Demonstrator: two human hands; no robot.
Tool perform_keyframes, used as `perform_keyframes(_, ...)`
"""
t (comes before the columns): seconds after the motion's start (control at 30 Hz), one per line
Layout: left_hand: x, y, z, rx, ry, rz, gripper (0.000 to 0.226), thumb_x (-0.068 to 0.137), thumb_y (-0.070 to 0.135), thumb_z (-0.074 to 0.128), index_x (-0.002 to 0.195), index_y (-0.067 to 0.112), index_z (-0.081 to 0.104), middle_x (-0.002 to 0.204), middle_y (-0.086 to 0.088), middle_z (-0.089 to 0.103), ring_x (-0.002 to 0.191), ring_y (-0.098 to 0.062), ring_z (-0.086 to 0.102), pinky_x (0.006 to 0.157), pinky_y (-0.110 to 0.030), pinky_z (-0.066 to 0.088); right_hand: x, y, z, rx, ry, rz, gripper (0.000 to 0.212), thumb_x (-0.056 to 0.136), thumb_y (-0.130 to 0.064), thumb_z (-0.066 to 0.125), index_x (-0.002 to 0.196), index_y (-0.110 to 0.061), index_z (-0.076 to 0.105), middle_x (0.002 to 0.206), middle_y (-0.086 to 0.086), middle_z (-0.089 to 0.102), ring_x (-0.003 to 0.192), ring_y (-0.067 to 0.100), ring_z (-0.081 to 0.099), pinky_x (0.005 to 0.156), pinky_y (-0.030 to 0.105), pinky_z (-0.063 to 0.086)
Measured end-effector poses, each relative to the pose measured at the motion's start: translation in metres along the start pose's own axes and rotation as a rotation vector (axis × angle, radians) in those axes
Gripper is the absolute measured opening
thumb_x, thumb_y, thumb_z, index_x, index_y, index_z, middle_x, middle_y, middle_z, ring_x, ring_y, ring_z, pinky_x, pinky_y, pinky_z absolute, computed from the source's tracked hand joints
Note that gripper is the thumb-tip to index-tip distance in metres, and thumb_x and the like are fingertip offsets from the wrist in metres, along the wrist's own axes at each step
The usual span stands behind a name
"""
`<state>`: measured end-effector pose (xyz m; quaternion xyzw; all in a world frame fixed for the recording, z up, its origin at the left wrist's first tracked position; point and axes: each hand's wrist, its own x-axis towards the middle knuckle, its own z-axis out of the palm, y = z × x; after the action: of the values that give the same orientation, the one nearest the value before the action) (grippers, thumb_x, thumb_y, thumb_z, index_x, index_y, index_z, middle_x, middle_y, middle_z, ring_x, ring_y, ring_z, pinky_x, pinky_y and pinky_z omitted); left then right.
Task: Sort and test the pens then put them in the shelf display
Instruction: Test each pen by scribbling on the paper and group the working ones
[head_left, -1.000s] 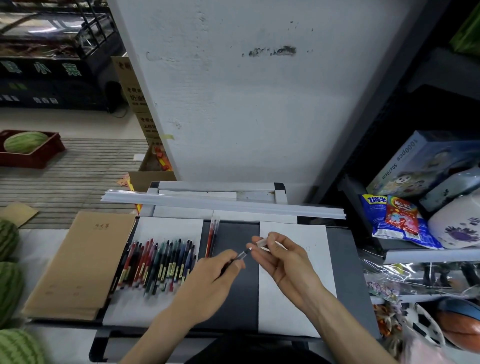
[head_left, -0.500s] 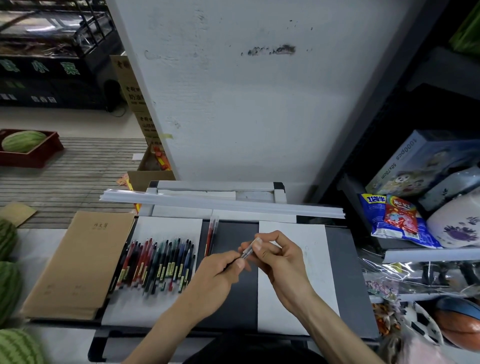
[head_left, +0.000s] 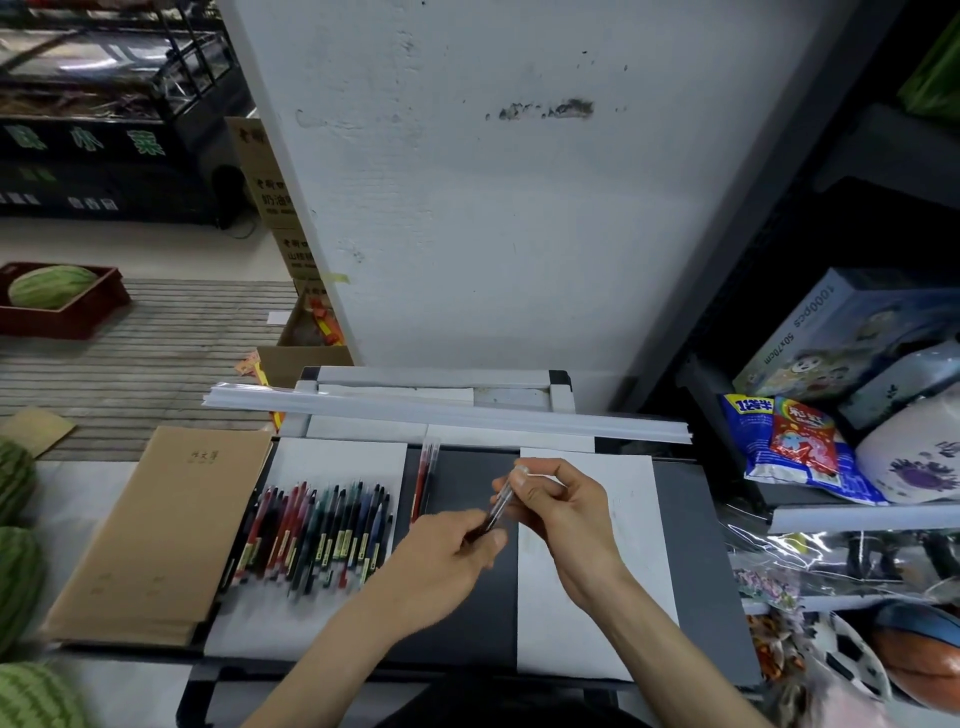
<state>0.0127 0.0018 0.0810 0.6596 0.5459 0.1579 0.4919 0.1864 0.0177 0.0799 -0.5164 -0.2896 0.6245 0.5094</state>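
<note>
Over the dark table top (head_left: 467, 597), both hands hold one pen (head_left: 500, 505). My left hand (head_left: 447, 561) grips its dark lower end. My right hand (head_left: 563, 506) pinches the clear cap end. A row of several red, green, blue and black pens (head_left: 317, 530) lies on a white sheet (head_left: 337, 457) at the left. Two red pens (head_left: 423, 475) lie apart on the dark surface just right of that sheet. A second white sheet (head_left: 587, 597) lies under my right hand.
Brown notebooks (head_left: 161, 530) are stacked at the left. A long white strip (head_left: 447, 410) runs along the table's far edge. A shelf at the right holds a snack bag (head_left: 789, 447) and a puzzle box (head_left: 831, 338). Watermelons (head_left: 15, 551) sit at the far left.
The cap in my right hand has come together with the pen in my left hand. The pen now tilts more upright, with both hands closer together.
</note>
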Motion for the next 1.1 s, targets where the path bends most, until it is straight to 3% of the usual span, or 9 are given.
perform_keyframes(0.1, 0.002, -0.014, 0.001, 0.21, 0.057, 0.014, 0.038, 0.105, 0.039, 0.052, 0.076, 0.014, 0.051, 0.074, 0.0, 0.05, 0.064, -0.012, 0.044, 0.065, -0.032, 0.039, 0.008, 0.007, -0.001, -0.012, 0.064, -0.008, 0.016, 0.098, -0.004, 0.067, 0.112, 0.005, 0.065, 0.095, 0.023, 0.077, 0.093, 0.038, 0.076, 0.086, 0.04, 0.062)
perform_keyframes(0.23, 0.006, -0.025, 0.004, 0.267, 0.12, 0.008, 0.041, 0.106, 0.034, 0.053, 0.069, 0.02, 0.045, 0.071, 0.002, 0.047, 0.063, -0.012, 0.043, 0.062, -0.028, 0.035, 0.019, 0.011, -0.005, -0.02, 0.047, 0.042, 0.017, 0.099, -0.006, 0.066, 0.113, 0.004, 0.066, 0.097, 0.021, 0.078, 0.093, 0.036, 0.077, 0.087, 0.037, 0.062)
perform_keyframes(0.37, 0.017, -0.038, 0.007, 0.191, 0.174, -0.057, 0.024, 0.102, 0.027, 0.059, 0.08, 0.018, 0.061, 0.07, -0.002, 0.063, 0.061, -0.014, 0.056, 0.065, -0.034, 0.049, 0.032, 0.019, -0.013, -0.131, 0.0, 0.141, 0.017, 0.104, -0.017, 0.061, 0.115, -0.007, 0.07, 0.1, 0.013, 0.079, 0.093, 0.03, 0.077, 0.09, 0.038, 0.062)
perform_keyframes(0.47, 0.032, -0.054, 0.006, 0.116, 0.275, -0.172, 0.015, 0.098, 0.023, 0.065, 0.084, 0.022, 0.066, 0.071, 0.002, 0.071, 0.065, -0.015, 0.07, 0.074, -0.038, 0.06, 0.041, 0.037, -0.033, -0.692, 0.038, 0.069, 0.017, 0.102, -0.03, 0.062, 0.113, -0.02, 0.07, 0.1, -0.002, 0.077, 0.086, 0.018, 0.075, 0.091, 0.038, 0.061)
perform_keyframes(0.57, 0.052, -0.075, 0.001, 0.165, 0.332, -0.255, 0.02, 0.095, 0.024, 0.069, 0.078, 0.012, 0.069, 0.067, -0.003, 0.072, 0.063, -0.018, 0.072, 0.072, -0.04, 0.062, 0.038, 0.057, -0.058, -1.392, -0.042, -0.051, 0.023, 0.1, -0.032, 0.058, 0.118, -0.023, 0.068, 0.115, -0.006, 0.07, 0.102, 0.014, 0.067, 0.091, 0.031, 0.055)
perform_keyframes(0.67, 0.069, -0.086, -0.002, 0.316, 0.353, -0.278, 0.038, 0.093, 0.025, 0.066, 0.06, 0.012, 0.055, 0.057, -0.004, 0.064, 0.054, -0.018, 0.066, 0.059, -0.038, 0.06, 0.029, 0.069, -0.071, -1.684, -0.139, -0.074, 0.029, 0.101, -0.028, 0.051, 0.127, -0.02, 0.06, 0.124, -0.001, 0.062, 0.111, 0.021, 0.062, 0.088, 0.034, 0.055)
perform_keyframes(0.8, 0.086, -0.083, -0.001, 0.517, 0.351, -0.296, 0.036, 0.095, 0.025, 0.063, 0.065, 0.016, 0.046, 0.063, 0.0, 0.051, 0.061, -0.02, 0.056, 0.054, -0.031, 0.043, 0.025, 0.08, -0.07, -1.78, -0.174, -0.103, 0.036, 0.104, -0.028, 0.048, 0.139, -0.02, 0.048, 0.129, 0.002, 0.058, 0.115, 0.023, 0.059, 0.087, 0.035, 0.053)
perform_keyframes(1.0, 0.095, -0.08, 0.001, 0.676, 0.291, -0.36, 0.024, 0.098, 0.039, 0.061, 0.095, 0.015, 0.059, 0.096, -0.005, 0.07, 0.091, -0.028, 0.071, 0.071, -0.036, 0.057, 0.034, 0.088, -0.057, -1.758, -0.18, -0.132, 0.038, 0.106, -0.028, 0.045, 0.144, -0.021, 0.044, 0.133, 0.005, 0.056, 0.116, 0.025, 0.058, 0.087, 0.037, 0.054)
perform_keyframes(1.1, 0.098, -0.083, 0.001, 0.767, 0.279, -0.371, 0.029, 0.1, 0.042, 0.059, 0.11, 0.015, 0.064, 0.107, -0.004, 0.072, 0.101, -0.028, 0.072, 0.078, -0.036, 0.054, 0.038, 0.09, -0.051, -1.78, -0.186, -0.099, 0.033, 0.106, -0.024, 0.046, 0.138, -0.017, 0.048, 0.13, 0.006, 0.056, 0.116, 0.025, 0.058, 0.085, 0.035, 0.052)
